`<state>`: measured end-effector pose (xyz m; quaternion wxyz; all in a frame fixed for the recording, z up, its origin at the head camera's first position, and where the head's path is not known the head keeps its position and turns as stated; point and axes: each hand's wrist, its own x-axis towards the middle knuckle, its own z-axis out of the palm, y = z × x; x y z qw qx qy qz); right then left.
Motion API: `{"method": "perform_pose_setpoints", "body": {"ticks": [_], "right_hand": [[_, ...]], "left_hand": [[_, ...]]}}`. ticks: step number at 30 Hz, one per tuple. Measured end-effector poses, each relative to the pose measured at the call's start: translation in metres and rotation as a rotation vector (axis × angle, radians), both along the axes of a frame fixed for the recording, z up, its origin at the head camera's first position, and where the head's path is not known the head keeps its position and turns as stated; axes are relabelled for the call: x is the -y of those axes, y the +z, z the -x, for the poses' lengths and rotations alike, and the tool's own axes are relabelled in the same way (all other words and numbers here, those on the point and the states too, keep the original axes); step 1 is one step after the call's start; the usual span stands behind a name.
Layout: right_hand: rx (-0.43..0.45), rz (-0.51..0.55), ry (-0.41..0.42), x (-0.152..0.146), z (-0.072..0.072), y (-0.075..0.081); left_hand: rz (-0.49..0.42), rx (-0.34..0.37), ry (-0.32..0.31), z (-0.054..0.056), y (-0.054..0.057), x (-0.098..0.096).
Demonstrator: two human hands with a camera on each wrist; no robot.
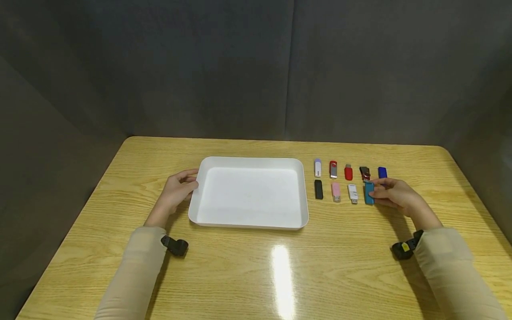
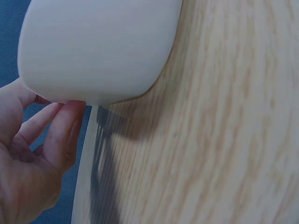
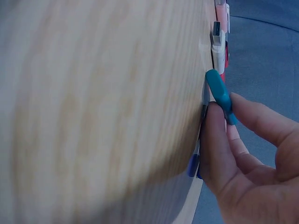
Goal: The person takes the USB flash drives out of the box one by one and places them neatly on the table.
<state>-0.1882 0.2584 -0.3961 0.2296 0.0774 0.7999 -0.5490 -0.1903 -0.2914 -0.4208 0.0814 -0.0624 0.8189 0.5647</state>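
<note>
My right hand (image 1: 400, 195) pinches a teal USB stick (image 1: 369, 193) between thumb and fingers at the right end of the front row. In the right wrist view, that teal stick (image 3: 217, 91) is tilted, its lower end between the fingertips. At the tray's left side, my left hand (image 1: 176, 191) holds the edge of a white rectangular tray (image 1: 248, 226) with thumb and fingers. The left wrist view shows the fingers (image 2: 70, 126) against the tray's outer wall (image 2: 98, 51); some fingertips are hidden behind it. The tray has nothing in it.
Two rows of USB sticks lie right of the tray: purple-white (image 1: 318, 169), red-silver (image 1: 333, 170), red (image 1: 349, 172), dark red (image 1: 365, 173) and blue (image 1: 382, 171) behind; black (image 1: 318, 190), pink (image 1: 336, 192) and white (image 1: 353, 194) in front. Dark partitions (image 1: 200, 89) border the wooden table (image 1: 224, 275).
</note>
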Motion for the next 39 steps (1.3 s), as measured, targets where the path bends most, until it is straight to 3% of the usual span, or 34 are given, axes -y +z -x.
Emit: {"method": "perform_pose_setpoints", "body": {"ticks": [18, 39], "right_hand": [[-0.038, -0.175, 0.067, 0.0054, -0.0007, 0.0047], [-0.024, -0.221, 0.044, 0.0053, 0.0011, 0.0055]], "left_hand": [[0.0, 0.009, 0.009, 0.0001, -0.0009, 0.0004], [-0.01, 0.001, 0.004, 0.0002, 0.0001, -0.0004]]}}
